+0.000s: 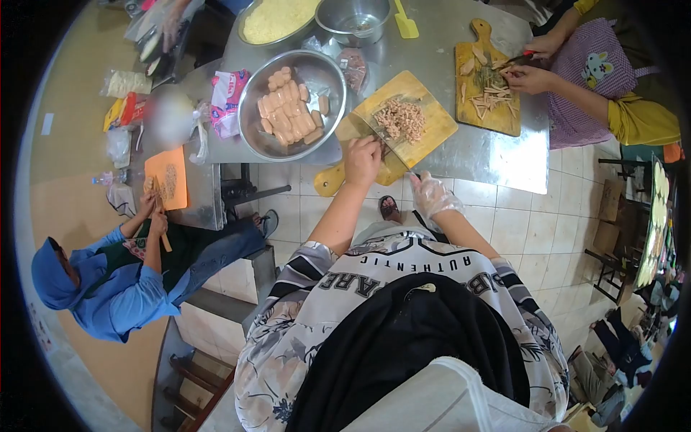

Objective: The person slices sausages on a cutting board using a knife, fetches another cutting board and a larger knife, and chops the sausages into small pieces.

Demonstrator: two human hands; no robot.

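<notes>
A yellow wooden cutting board (439, 133) holds a heap of finely chopped pink sausage (403, 121) in front of me. My left hand (362, 163) is bare, its fingers curled closed at the board's near left corner; what they grip is hidden. A second wooden board (330, 180) with a rounded handle lies partly beneath, beside that hand. My right hand (435, 198), in a clear plastic glove, is at the table's near edge, just below the board. Its fingers are drawn together around something small and dark that I cannot make out.
A steel bowl of whole sausages (248, 115) stands left of the board. Behind are a basin of pale yellow food (277, 20), an empty-looking steel pot (353, 32) and a yellow spatula (405, 25). Co-workers cut at a wooden board (468, 83) right and an orange board (176, 191) left.
</notes>
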